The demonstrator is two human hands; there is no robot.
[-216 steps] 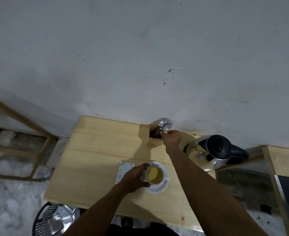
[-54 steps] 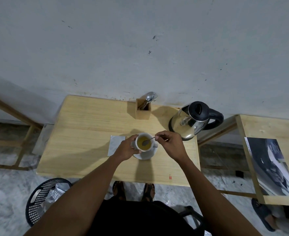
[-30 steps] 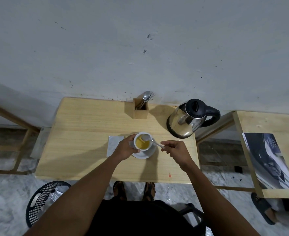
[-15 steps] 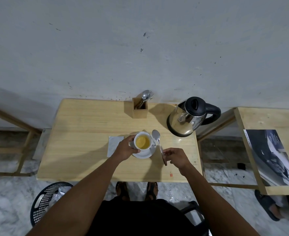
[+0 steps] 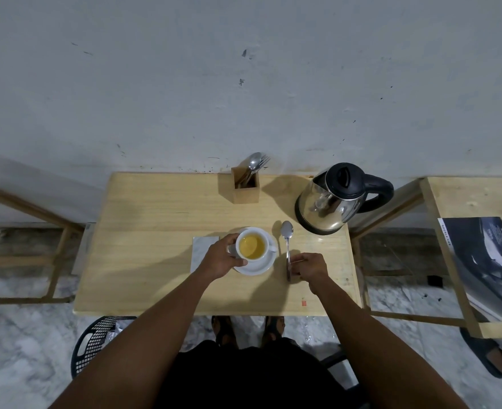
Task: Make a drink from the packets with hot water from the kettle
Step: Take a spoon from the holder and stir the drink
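A small white ceramic cup [image 5: 251, 245] full of yellow drink stands on a round white saucer [image 5: 255, 268] near the middle of the pale wooden desk [image 5: 155, 231]. The left hand [image 5: 221, 259] is curled around the cup's left side, thumb and fingers pressed against its wall. Just right of the saucer a long steel spoon [image 5: 287, 246] lies flat on the desk, bowl pointing toward the wall, handle toward the person. The right hand [image 5: 310, 268] rests at the handle end with its fingertips closed on it; whether it grips or only touches the handle I cannot tell. Left of the saucer, partly under the left wrist, lies a flat white square packet [image 5: 201, 250]. Behind the cup, right up at the wall, stands a square wooden cutlery holder [image 5: 245, 191] with a spoon and fork sticking out. To the right of the cup and farther back sits a shiny steel kettle with a black lid and handle [image 5: 337, 199], near the desk's right edge. Below the desk's front left corner, on the marble floor, is a black mesh plastic basket [image 5: 96, 343].
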